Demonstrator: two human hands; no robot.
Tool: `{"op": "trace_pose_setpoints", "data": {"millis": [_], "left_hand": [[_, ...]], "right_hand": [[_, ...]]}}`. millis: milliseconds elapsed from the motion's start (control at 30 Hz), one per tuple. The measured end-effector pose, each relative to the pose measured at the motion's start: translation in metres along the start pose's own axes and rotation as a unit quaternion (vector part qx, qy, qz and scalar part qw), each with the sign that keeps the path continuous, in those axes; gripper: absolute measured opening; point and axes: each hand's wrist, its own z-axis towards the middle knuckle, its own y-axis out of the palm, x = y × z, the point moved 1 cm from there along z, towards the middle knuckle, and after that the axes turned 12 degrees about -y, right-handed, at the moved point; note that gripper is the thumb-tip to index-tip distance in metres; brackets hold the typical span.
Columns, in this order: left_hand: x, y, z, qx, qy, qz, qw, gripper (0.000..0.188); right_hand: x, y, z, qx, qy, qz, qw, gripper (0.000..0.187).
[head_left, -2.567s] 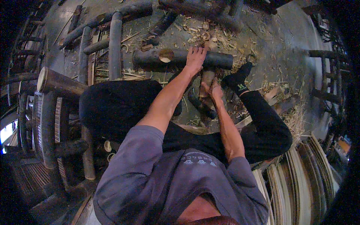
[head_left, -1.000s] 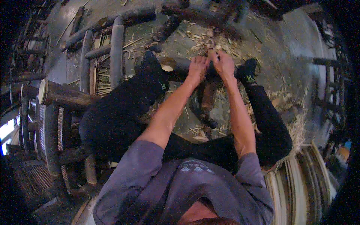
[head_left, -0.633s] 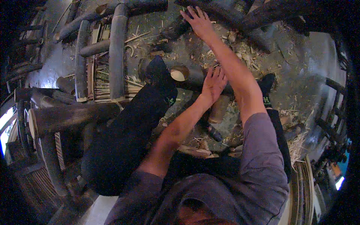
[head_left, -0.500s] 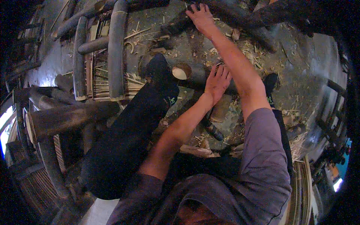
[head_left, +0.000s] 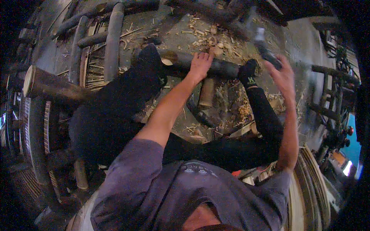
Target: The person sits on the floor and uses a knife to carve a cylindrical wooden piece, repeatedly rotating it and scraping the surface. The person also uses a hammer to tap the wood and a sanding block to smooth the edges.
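Observation:
A dark, thick bamboo pole (head_left: 227,69) lies crosswise between my feet, its pale cut end to the left. My left hand (head_left: 200,66) is closed over the pole's middle, fingers bent over the far side; a small tan piece shows just beyond the fingertips. My right hand (head_left: 283,77) is raised to the right of the pole, gripping a dark-handled tool (head_left: 266,50). The tool's far end is shiny metal, too smeared by motion to name its kind. A short brown bamboo piece (head_left: 207,92) sits below the pole, beside a dark curved thing (head_left: 198,113).
Wood chips and shavings (head_left: 227,44) litter the floor. Bamboo frames (head_left: 114,42) stand at the far left, and a thick cut bamboo length (head_left: 54,86) juts beside my left leg. Bundled strips (head_left: 308,184) are at the lower right, with more frames (head_left: 327,92) at the right.
My right hand has come back from the far side, now holding the tool out to the right. My left hand has shifted left along the pole. My right foot now shows by the pole's right end.

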Motion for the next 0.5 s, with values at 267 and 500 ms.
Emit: {"op": "trace_pose_setpoints", "data": {"millis": [267, 500], "left_hand": [[-0.015, 0.027, 0.006, 0.04, 0.009, 0.016, 0.999, 0.101], [-0.004, -0.002, -0.001, -0.022, 0.021, 0.031, 0.999, 0.095]], "right_hand": [[0.076, -0.148, -0.216, 0.321, 0.068, 0.039, 0.944, 0.044], [0.11, -0.147, -0.282, 0.371, 0.163, 0.115, 0.907, 0.036]]}}
